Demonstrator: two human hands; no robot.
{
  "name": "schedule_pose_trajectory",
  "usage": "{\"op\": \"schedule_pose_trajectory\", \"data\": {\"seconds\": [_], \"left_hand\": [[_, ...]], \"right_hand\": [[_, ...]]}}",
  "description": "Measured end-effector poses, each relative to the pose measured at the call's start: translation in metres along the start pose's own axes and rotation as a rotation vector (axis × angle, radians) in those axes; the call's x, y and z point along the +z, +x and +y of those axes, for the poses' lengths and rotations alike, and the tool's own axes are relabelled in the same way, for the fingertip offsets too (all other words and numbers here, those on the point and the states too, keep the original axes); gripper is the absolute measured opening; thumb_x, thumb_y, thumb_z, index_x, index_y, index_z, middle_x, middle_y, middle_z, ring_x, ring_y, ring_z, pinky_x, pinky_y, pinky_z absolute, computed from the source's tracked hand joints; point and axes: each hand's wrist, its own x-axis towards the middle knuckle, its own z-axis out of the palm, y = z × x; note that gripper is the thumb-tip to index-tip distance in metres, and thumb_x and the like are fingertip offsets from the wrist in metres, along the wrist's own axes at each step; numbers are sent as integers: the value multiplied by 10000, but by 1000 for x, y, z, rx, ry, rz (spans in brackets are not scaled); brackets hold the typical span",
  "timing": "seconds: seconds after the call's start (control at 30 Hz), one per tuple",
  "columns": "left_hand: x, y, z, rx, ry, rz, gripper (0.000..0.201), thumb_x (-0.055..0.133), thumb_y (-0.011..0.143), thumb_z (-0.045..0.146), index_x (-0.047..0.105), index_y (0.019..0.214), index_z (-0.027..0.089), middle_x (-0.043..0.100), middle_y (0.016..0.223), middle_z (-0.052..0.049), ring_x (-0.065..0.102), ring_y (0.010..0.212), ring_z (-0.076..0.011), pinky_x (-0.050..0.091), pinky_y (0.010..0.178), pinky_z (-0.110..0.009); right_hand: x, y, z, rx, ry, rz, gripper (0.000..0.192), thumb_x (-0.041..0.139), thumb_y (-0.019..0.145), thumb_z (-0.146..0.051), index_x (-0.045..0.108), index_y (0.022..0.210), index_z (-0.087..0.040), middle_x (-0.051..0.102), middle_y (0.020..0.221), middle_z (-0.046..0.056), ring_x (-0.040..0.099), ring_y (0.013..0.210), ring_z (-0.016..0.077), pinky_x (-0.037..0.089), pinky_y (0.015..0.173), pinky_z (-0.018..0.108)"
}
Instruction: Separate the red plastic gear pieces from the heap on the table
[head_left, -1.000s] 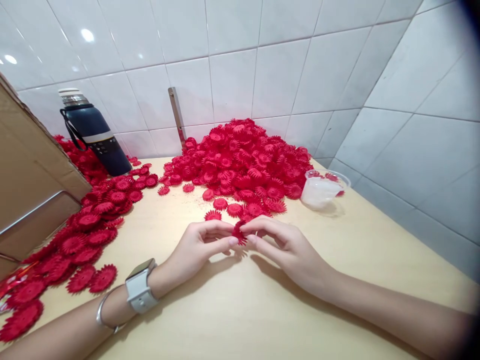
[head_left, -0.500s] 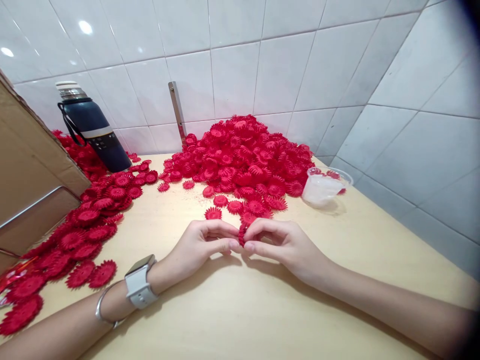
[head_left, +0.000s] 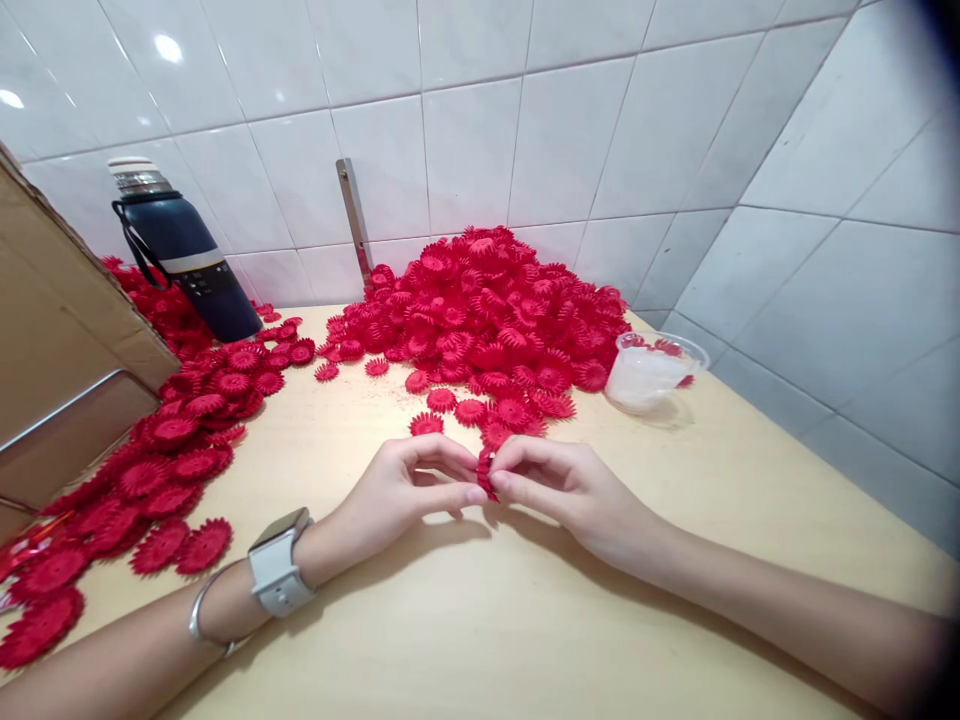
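Head view: my left hand (head_left: 390, 495) and my right hand (head_left: 570, 485) meet fingertip to fingertip above the middle of the table (head_left: 465, 620). Both hands are closed in a pinch on one red flower piece (head_left: 486, 473), held on edge between thumb and forefinger of each hand; it sits just above the table surface, near the front edge of the large pile. My left wrist carries a white smartwatch (head_left: 277, 575) and, just behind it, a thin silver bangle (head_left: 201, 615). The large pile of red flower pieces (head_left: 487, 310) lies beyond my hands, heaped against the tiled wall (head_left: 465, 150). A second spread of red flower pieces (head_left: 172, 450) runs along the left side of the table beside a cardboard box (head_left: 60, 350). A dark blue flask (head_left: 184, 260) with a metal cap stands upright at the back left, touching that spread. A clear plastic cup (head_left: 649, 372) stands to the right of the large pile, with a few red pieces at its rim. A metal strip (head_left: 354, 225) leans against the wall behind the pile.
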Motion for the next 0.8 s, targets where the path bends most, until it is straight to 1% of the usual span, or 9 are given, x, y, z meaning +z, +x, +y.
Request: {"op": "schedule_pose_trajectory", "data": {"seconds": [0.1,0.17,0.23,0.37,0.53,0.63,0.7,0.8], "left_hand": [[2,-2,1,24,42,0,168,692,644,196,620,790,151,648,779,-17,625,735,-146,502,676,-245],[3,-3,1,36,96,10,177,693,643,219,613,785,151,652,766,-20,623,708,-144,498,659,-244],[4,-4,0,49,181,18,151,660,677,240,619,788,146,655,755,-30,617,694,-147,493,648,-250],[5,-4,1,72,317,17,121,570,746,222,640,792,134,657,767,-51,605,711,-155,483,670,-261],[6,-5,5,79,350,-5,142,631,696,244,631,772,125,635,720,-36,580,654,-138,466,604,-225],[6,-5,5,96,362,-8,98,573,734,205,629,770,135,636,736,-32,575,670,-136,462,626,-227],[6,-5,4,93,351,-7,104,538,743,169,631,778,138,642,757,-34,578,697,-140,462,656,-234],[3,-4,2,62,337,19,128,499,740,130,627,749,141,632,700,-19,571,662,-130,453,632,-223]], "right_hand": [[1,0,2,-16,-8,-17,118,518,798,-234,541,699,-174,570,689,-6,531,664,125,400,600,218],[1,0,2,-27,-32,-16,117,510,801,-231,532,700,-174,563,690,-5,525,666,126,401,603,222],[1,-1,3,-34,-55,-17,114,508,798,-224,524,697,-173,557,687,-2,518,664,128,404,605,228],[1,-1,3,-34,-59,-37,113,496,799,-223,504,698,-171,551,689,3,513,661,131,410,605,238],[2,-1,4,-59,-111,-63,122,499,806,-231,514,699,-173,545,684,-4,504,653,125,397,585,224],[1,-1,5,-49,-97,-65,127,495,809,-231,508,697,-174,544,684,-3,507,656,127,405,587,226],[1,-1,5,-38,-69,-63,122,486,815,-226,504,707,-172,556,699,6,518,673,135,417,607,240],[0,-1,4,-29,-29,-52,117,478,819,-221,492,713,-174,561,697,7,531,672,137,425,616,249]]}}
